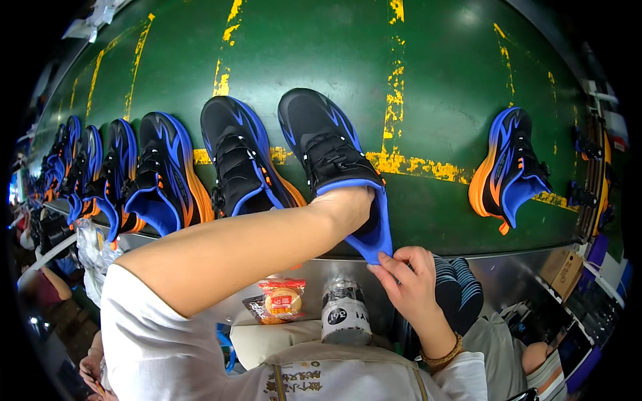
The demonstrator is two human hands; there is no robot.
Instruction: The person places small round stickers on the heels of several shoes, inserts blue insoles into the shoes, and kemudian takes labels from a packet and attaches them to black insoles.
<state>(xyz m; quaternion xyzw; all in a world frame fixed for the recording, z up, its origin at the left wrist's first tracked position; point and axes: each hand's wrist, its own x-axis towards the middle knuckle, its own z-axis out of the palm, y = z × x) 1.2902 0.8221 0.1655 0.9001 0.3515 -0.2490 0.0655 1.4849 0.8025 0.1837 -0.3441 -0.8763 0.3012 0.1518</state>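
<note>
A black sneaker (pixel 321 127) with a blue lining lies on the green belt, its toe pointing away from me. My left hand (pixel 353 204) reaches down into its opening, so the fingers are hidden inside. At the heel, my right hand (pixel 409 275) pinches the blue collar edge between thumb and fingers and pulls it toward me. Just left, partly behind my forearm, lies a second black and blue sneaker (pixel 231 144) with an orange sole. Farther right, another sneaker (pixel 509 164) of the same kind lies apart, its heel toward me.
Several similar sneakers (pixel 164 157) line the left side of the green belt (pixel 441 87). Below the metal edge are a wrapped snack (pixel 282 301), a plastic jar (pixel 346 314) and dark striped pieces (pixel 461 284). A cardboard box (pixel 562 274) stands right; another person's hand (pixel 90 367) shows lower left.
</note>
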